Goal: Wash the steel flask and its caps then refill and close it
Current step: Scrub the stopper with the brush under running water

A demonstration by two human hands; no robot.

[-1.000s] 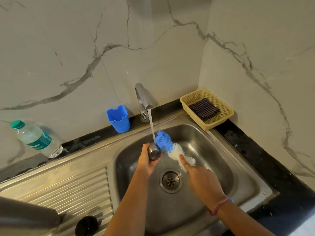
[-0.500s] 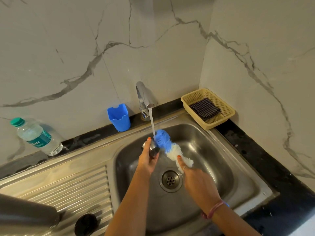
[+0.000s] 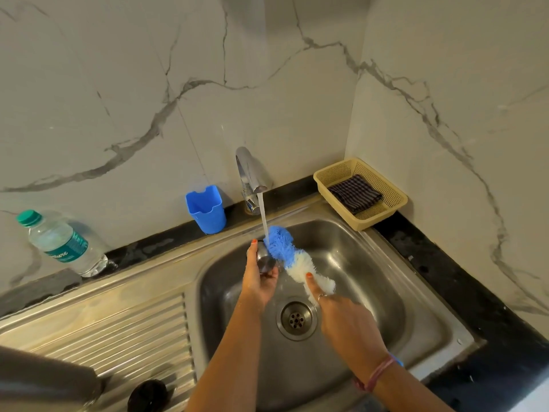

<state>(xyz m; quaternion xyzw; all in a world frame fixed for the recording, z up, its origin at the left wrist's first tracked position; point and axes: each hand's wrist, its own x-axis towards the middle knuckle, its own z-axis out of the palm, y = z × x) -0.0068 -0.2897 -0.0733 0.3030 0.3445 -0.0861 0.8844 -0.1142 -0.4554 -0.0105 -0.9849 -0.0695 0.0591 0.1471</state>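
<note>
My left hand [image 3: 258, 282] grips a small steel cap [image 3: 265, 260] under the running water [image 3: 263, 217] from the tap [image 3: 249, 173]. My right hand [image 3: 347, 325] holds a blue and white fluffy bottle brush [image 3: 285, 248], index finger stretched along its white part. The blue tip presses against the cap. Both are over the steel sink [image 3: 401, 292]. A blurred grey steel flask [image 3: 44, 379] lies at the bottom left on the drainboard, with a black round cap [image 3: 147, 395] beside it.
A blue plastic cup [image 3: 206, 211] stands left of the tap on the black ledge. A clear water bottle [image 3: 62, 243] with a green lid leans at the far left. A yellow basket [image 3: 393, 195] holding a dark striped cloth [image 3: 355, 193] sits at the back right corner.
Both hands have crept slightly toward the tap with the cap and brush. My left fingers shifted on the cap. The brush stays against it under the water.
</note>
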